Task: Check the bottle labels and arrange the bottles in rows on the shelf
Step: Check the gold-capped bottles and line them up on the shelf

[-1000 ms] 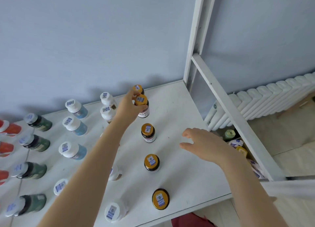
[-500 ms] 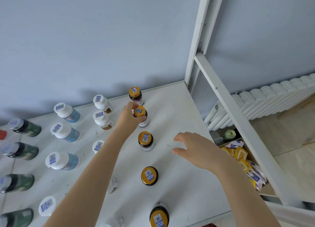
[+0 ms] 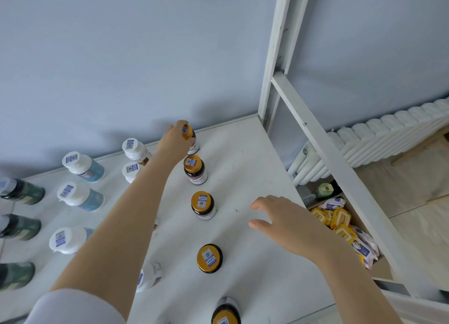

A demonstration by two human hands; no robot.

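the gold-cap bottle [image 3: 189,134] at the back of its row on the shelf [image 3: 255,163] is gripped by the left hand [image 3: 174,142] — being lined up, i think — while the right hand [image 3: 283,222] hovers open nearby, so next comes a gentle let-go without tipping it.

Five gold-capped bottles [image 3: 202,203], three blue bottles [image 3: 93,170], three green bottles [image 3: 26,192], apparently three white bottles [image 3: 134,150].

Bare forearms end in the left hand [image 3: 173,141] and right hand [image 3: 286,224] — a whitish sleeve [image 3: 77,306] (left arm only) shows.
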